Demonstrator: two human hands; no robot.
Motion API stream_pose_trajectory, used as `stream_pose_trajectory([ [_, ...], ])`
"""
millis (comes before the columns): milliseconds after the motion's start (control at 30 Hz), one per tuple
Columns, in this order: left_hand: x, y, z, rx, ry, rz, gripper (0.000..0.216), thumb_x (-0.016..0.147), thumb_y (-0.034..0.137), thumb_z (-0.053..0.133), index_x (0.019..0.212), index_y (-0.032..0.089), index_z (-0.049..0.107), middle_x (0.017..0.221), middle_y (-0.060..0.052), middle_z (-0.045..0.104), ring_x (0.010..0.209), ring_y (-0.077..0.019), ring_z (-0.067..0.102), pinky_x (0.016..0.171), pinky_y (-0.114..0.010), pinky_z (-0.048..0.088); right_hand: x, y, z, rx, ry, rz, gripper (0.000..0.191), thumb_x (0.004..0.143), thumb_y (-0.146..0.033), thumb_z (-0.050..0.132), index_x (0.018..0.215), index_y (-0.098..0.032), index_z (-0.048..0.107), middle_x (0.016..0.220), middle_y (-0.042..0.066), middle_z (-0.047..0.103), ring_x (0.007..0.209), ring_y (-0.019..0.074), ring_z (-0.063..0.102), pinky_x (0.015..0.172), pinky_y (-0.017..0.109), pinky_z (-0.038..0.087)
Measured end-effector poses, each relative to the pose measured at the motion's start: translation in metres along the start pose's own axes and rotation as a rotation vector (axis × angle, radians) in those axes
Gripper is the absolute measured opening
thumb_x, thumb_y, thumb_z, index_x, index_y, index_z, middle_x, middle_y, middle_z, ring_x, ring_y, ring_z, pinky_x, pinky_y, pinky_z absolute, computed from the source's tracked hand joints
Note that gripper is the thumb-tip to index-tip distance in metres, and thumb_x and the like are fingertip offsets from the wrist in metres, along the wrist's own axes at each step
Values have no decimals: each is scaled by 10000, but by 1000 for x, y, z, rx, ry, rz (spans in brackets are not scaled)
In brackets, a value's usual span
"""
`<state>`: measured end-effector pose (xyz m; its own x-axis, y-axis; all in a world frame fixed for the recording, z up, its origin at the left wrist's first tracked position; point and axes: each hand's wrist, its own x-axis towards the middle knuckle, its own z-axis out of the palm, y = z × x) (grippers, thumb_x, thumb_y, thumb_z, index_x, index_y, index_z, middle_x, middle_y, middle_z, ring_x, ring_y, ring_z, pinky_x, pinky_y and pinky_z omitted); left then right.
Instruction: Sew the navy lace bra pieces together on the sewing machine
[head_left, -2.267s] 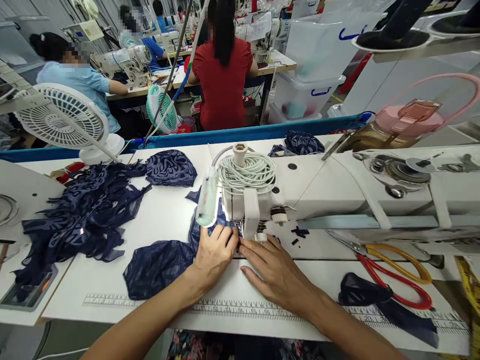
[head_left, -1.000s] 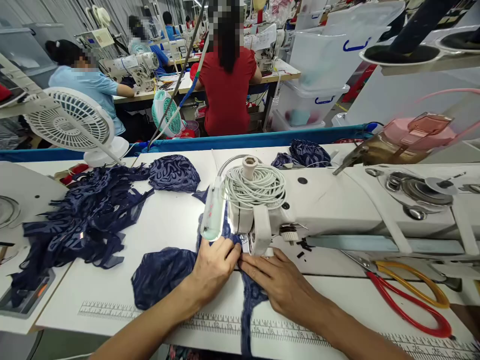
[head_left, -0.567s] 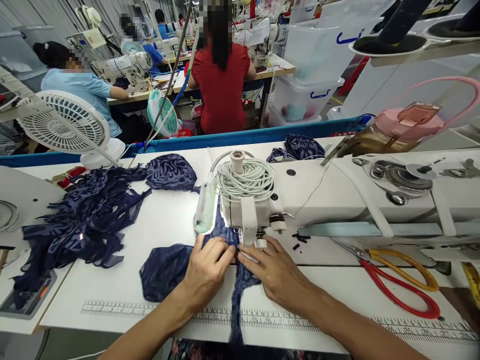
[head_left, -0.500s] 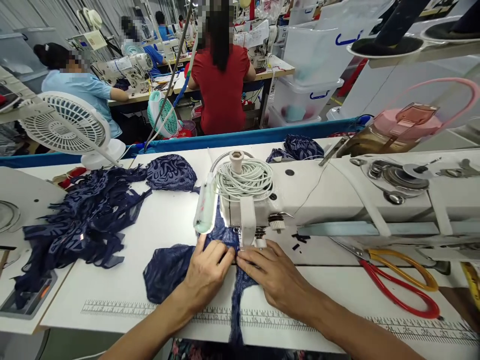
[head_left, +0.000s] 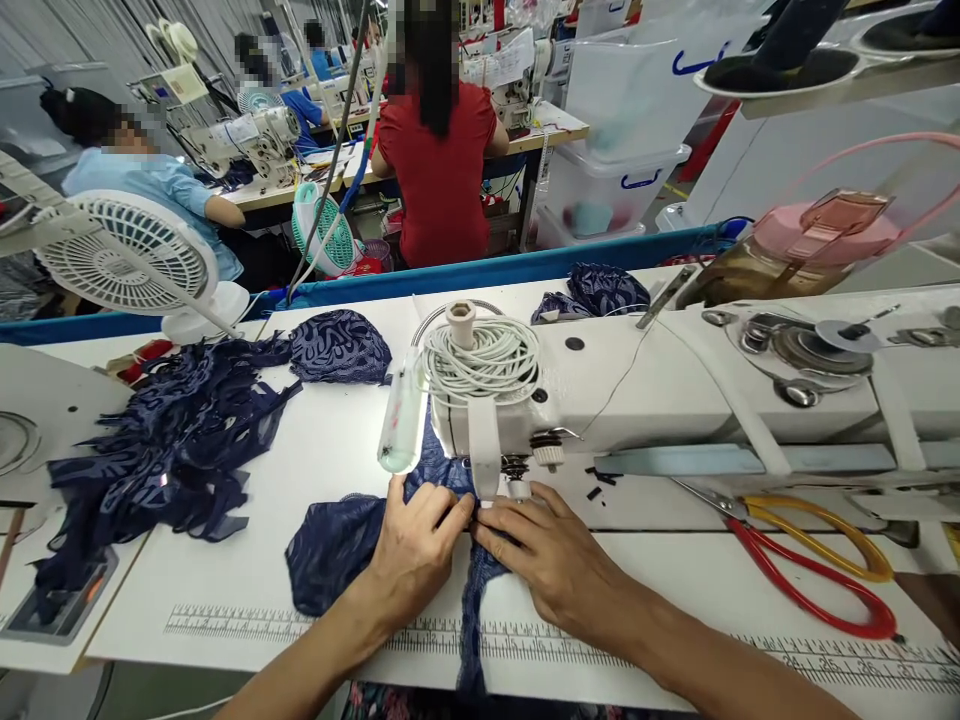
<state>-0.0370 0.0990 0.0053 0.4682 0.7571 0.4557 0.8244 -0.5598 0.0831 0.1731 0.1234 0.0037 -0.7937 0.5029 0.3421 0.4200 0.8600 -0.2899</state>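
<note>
My left hand (head_left: 416,550) lies with fingers together on a dark blue lace piece (head_left: 330,545) just left of the presser foot of a white sewing machine (head_left: 645,385). My right hand (head_left: 551,560) presses the same fabric from the right, fingertips at the needle. A strip of the lace (head_left: 471,640) hangs over the table's front edge between my wrists. A small lamp (head_left: 397,425) shines on the needle area. A coil of white cord (head_left: 480,355) sits on the machine head.
A heap of dark blue lace pieces (head_left: 165,440) lies at the left, more (head_left: 604,288) behind the machine. Red-and-yellow scissors (head_left: 810,555) rest at the right. A white desk fan (head_left: 124,262) stands back left. Other people sit sewing at tables beyond a blue divider (head_left: 480,268).
The lace has been drawn toward the needle and a strip now hangs over the front edge. Both hands stay at the presser foot, fingertips closer together. The dark piece by the scissors is out of view.
</note>
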Motion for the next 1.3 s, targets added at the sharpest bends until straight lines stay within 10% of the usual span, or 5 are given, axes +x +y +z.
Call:
stream_pose_trajectory([
  [433,-2,-9,-2,-64,52,-150,233,894,45,471,1023,172,617,835,-37,619,786,-160,561,956,-463,389,-2,2,0,-30,7,24,581,721,21,478,1267,-148,581,1234,100,633,1093,216,535,1056,428,293],
  [667,2,-17,4,7,-22,97,191,907,76,499,1019,157,630,697,-4,507,677,-148,459,858,-359,432,-1,-5,-1,39,9,25,496,762,-34,478,1230,-135,603,1184,99,661,1095,199,553,1102,416,274],
  [1167,0,-17,3,42,8,96,289,915,81,464,1140,162,626,688,-10,542,650,-158,490,718,-340,370,-6,-11,3,15,-22,36,525,746,-49,506,1260,-124,584,1218,97,654,1146,207,541,1161,444,205],
  [1300,-1,-14,5,17,-7,90,272,906,88,496,1133,151,632,987,-98,679,964,-220,608,848,-385,408,-7,-11,5,11,7,25,522,744,-46,493,1251,-121,592,1202,107,662,1152,212,541,1163,452,210],
])
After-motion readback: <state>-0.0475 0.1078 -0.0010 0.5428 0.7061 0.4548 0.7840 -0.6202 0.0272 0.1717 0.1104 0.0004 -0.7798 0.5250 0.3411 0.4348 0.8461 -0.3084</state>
